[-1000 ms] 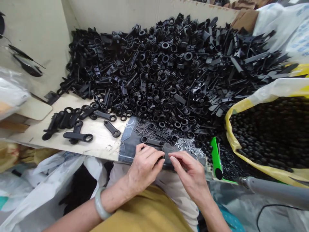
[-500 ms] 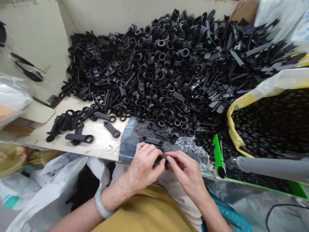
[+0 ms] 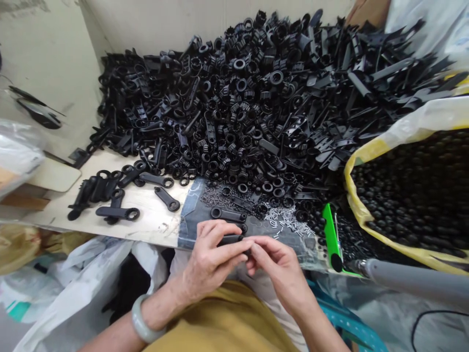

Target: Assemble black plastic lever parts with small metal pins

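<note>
My left hand (image 3: 214, 252) is closed around a black plastic handle piece (image 3: 230, 239), mostly covered by the fingers, above the table's front edge. Against its right end, the fingertips of my right hand (image 3: 274, 261) are pinched together at the left fingertips. Whatever sits between those right fingers is too small and covered to name. Just beyond my hands, a black handle with a ring end (image 3: 227, 214) lies flat on the dark mat (image 3: 190, 220). Small silver pins (image 3: 287, 220) are scattered to its right, and tiny dark parts (image 3: 218, 196) lie behind it.
A large heap of black plastic rings and levers (image 3: 227, 107) fills the back. Several ring-ended handles (image 3: 119, 213) lie at left. At right are a yellow-edged bag (image 3: 353, 195) of black balls, a green tray (image 3: 331, 239) and a grey cylindrical tool (image 3: 414, 274).
My left hand has shifted slightly left, its index finger now stretched towards my right fingertips. Both hands now meet at the black piece, which shows more. The whole view has shifted slightly.
</note>
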A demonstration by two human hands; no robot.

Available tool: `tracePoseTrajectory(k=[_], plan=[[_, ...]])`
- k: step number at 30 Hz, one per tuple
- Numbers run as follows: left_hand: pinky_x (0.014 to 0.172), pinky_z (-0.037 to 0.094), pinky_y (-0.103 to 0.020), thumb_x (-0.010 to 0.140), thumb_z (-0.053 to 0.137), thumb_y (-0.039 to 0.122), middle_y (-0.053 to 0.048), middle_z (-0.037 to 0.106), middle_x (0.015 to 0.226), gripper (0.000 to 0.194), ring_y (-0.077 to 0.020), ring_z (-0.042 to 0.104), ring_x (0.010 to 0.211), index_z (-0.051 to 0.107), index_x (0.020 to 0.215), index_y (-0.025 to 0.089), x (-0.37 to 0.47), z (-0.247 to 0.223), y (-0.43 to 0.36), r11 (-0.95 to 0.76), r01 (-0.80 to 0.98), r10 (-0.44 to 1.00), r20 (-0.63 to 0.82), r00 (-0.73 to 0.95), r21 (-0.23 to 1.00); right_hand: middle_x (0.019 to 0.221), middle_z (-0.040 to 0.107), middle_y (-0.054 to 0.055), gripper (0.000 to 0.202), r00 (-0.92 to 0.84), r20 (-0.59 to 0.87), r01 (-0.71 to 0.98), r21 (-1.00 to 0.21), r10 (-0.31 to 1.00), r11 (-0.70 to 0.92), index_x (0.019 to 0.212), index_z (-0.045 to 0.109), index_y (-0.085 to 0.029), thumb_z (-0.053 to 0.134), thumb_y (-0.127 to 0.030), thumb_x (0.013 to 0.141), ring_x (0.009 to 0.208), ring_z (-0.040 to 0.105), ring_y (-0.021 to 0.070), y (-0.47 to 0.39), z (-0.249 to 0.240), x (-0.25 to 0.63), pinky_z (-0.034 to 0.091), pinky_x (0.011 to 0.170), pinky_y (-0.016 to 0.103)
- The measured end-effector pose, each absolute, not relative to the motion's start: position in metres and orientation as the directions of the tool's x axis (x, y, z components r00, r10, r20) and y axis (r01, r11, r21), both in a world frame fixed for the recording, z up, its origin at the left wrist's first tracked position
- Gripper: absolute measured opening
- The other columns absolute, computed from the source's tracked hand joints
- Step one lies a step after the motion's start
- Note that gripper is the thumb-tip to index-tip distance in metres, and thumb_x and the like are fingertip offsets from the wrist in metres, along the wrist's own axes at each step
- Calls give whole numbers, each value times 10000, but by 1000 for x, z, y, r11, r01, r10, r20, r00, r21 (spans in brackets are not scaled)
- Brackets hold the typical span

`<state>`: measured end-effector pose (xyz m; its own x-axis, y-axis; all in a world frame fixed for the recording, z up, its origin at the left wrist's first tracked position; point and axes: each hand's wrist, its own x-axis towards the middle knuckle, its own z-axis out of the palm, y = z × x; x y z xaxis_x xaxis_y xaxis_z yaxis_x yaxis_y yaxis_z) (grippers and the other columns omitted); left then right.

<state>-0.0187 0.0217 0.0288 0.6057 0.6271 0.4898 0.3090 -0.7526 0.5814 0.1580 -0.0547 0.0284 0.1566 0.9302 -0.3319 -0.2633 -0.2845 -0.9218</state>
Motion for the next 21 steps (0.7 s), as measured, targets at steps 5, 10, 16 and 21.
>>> tracePoseTrajectory(k=[5, 10, 16, 21], plan=[[890, 429, -381, 1013, 562, 174, -32, 727, 1084, 335, -189, 624, 987, 654, 1307, 306, -19, 24, 10, -750, 332, 635, 482, 604, 572, 823, 777, 60, 350, 194, -383, -367, -882, 903, -296, 979, 790, -202, 847, -485, 780, 641, 704, 165, -63, 23, 148, 627, 605, 295], [933, 447, -386, 1004, 574, 204, -74, 715, 1108, 411, -212, 621, 1032, 533, 1412, 176, -17, 21, 15, -668, 376, 722, 437, 536, 642, 797, 748, 25, 212, 330, -152, -48, -988, 932, -144, 992, 784, -241, 797, -401, 853, 669, 698, 153, -55, 26, 162, 608, 629, 266], [808, 458, -381, 989, 512, 106, -75, 718, 1059, 234, -218, 602, 968, 696, 1112, 184, -10, 12, 31, -740, 471, 669, 451, 591, 480, 1024, 739, 57, 166, 101, 169, 586, -807, 980, 78, 1100, 748, -256, 618, -270, 1000, 887, 709, 177, -32, 38, 175, 601, 807, 309], [812, 446, -395, 983, 525, 107, -75, 714, 1060, 216, -226, 575, 973, 699, 1090, 175, -9, 3, 31, -752, 481, 655, 427, 624, 452, 960, 745, 48, 145, -31, 268, 751, -630, 963, 199, 1062, 719, -229, 579, -229, 1019, 851, 720, 172, -24, 44, 173, 593, 773, 294]])
